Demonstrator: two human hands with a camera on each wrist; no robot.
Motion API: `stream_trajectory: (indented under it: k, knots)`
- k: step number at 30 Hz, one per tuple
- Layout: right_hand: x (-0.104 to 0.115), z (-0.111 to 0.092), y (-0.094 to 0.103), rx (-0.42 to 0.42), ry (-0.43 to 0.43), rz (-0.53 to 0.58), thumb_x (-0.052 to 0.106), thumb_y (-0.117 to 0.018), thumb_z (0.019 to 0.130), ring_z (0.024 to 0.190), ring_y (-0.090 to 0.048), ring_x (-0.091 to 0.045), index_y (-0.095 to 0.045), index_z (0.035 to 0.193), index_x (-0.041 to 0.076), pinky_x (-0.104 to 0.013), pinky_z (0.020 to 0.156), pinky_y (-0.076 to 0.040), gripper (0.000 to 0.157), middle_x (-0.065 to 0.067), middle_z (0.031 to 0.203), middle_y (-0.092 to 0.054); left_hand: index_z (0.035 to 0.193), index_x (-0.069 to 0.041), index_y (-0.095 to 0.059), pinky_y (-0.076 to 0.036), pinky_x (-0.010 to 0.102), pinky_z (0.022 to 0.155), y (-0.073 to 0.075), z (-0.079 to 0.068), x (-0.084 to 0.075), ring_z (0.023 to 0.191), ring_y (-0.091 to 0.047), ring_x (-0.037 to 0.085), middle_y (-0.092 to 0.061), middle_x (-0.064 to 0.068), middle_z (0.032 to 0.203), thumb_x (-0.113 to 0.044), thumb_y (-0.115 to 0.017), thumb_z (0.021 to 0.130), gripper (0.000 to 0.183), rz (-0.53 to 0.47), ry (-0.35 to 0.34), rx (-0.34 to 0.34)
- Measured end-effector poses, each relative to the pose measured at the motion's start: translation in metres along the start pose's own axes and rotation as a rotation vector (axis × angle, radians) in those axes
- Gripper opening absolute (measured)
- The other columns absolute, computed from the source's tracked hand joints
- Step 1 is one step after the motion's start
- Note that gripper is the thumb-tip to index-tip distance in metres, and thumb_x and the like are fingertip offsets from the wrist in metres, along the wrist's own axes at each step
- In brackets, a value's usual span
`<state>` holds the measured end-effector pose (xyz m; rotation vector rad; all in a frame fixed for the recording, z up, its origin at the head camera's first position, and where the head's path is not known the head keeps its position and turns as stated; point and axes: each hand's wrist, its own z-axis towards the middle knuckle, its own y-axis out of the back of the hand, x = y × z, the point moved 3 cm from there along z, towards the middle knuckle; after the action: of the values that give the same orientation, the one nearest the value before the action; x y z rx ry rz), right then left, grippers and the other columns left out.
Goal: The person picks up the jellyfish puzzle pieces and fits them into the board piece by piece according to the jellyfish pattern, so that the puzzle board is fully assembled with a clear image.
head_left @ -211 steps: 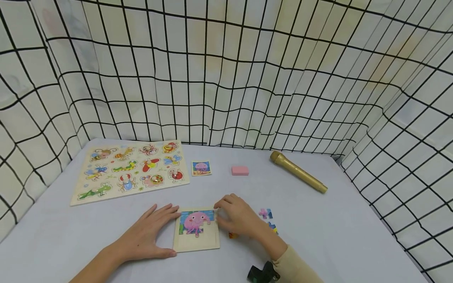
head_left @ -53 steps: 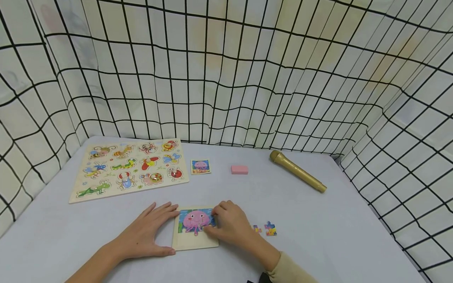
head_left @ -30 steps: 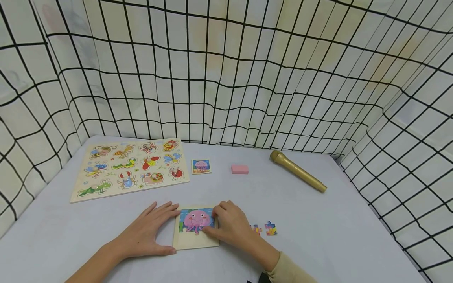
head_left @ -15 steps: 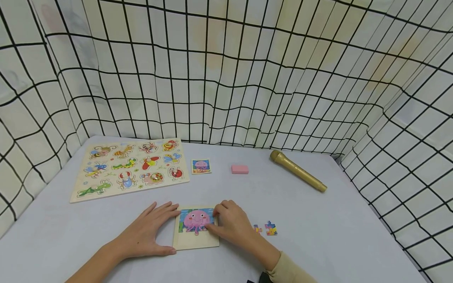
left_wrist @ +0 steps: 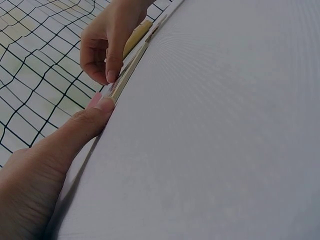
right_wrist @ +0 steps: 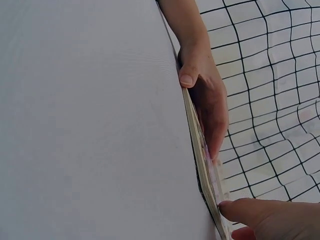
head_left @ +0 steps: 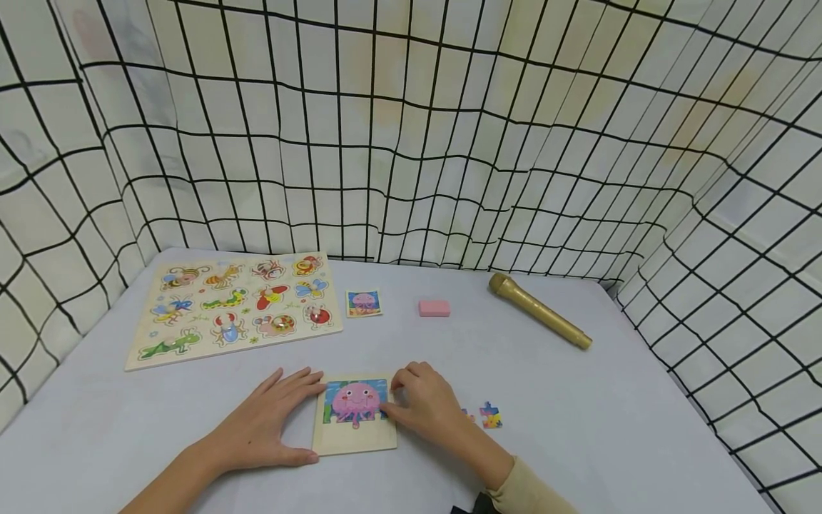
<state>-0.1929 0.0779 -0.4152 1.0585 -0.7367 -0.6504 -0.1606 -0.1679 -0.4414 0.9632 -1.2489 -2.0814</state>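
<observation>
A small wooden jigsaw puzzle (head_left: pixel 355 441) lies in the middle front of the table, showing a pink octopus-like picture in its upper part and bare wood below. Against its left side rests my left hand (head_left: pixel 270 421), fingers spread straight at the upper corner and thumb at the lower one. My right hand (head_left: pixel 427 403) is at the right edge, fingers loosely bent, the thumb tip touching the picture's right side; nothing shows between its fingers. Beside that hand lie a blue and yellow puzzle piece (head_left: pixel 491 415) and another piece (head_left: pixel 471 415), partly hidden by the hand.
A large wooden insect puzzle board (head_left: pixel 247 343) lies at the back left. Behind the octopus puzzle are a small picture card (head_left: pixel 364 303) and a pink block (head_left: pixel 434 308). A gold microphone (head_left: pixel 539 310) lies at the right. Black netting (head_left: pixel 385 143) surrounds the white table.
Since the oldest frame, the gap at the octopus's right side has been filled, and fewer loose pieces lie at the right. The right hand has lately drawn slightly rightward; the left hand stays put.
</observation>
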Motion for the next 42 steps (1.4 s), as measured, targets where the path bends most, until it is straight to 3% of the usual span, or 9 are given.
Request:
stream_trajectory:
  k: [13,25,32,42]
  knots:
    - [-0.025,-0.010,0.005,0.037,-0.052,-0.011,0.037,-0.073,0.076,0.082,-0.049,-0.009,-0.065,0.091,0.014,-0.020,0.068,-0.047,0.028,0.007,0.086,-0.056,0.131,-0.016,-0.050,-0.015,0.045,0.108,-0.001,0.000,-0.001,0.130,-0.033,0.022,-0.044,0.000,0.138,-0.076,-0.057,0.064,0.090,0.017,0.015,-0.001]
    - [-0.036,-0.027,0.010,0.151,0.064,0.074,0.048,-0.069,0.076,0.091,-0.046,-0.009,-0.067,0.103,0.015,-0.026,0.080,-0.045,0.043,0.006,0.101,-0.056,0.131,-0.016,-0.049,-0.012,0.042,0.109,-0.003,0.000,-0.001,0.131,-0.032,0.022,-0.043,0.000,0.138,-0.077,-0.056,0.064,0.090,0.027,0.038,0.016]
    - [-0.048,-0.038,0.013,0.216,0.126,0.154,0.045,-0.068,0.078,0.092,-0.041,-0.006,-0.065,0.110,0.015,-0.018,0.076,-0.041,0.045,0.008,0.107,-0.053,0.131,-0.016,-0.049,-0.012,0.041,0.109,-0.003,0.000,-0.001,0.131,-0.032,0.022,-0.043,0.001,0.139,-0.077,-0.055,0.065,0.090,0.032,0.040,0.018]
    - [-0.059,-0.046,0.014,0.216,0.107,0.214,0.048,-0.062,0.082,0.099,-0.041,-0.006,-0.063,0.111,0.019,-0.024,0.085,-0.043,0.042,0.011,0.109,-0.050,0.132,-0.016,-0.049,-0.012,0.042,0.109,-0.003,0.000,-0.002,0.131,-0.032,0.022,-0.043,0.001,0.139,-0.077,-0.055,0.065,0.091,0.024,0.043,0.022]
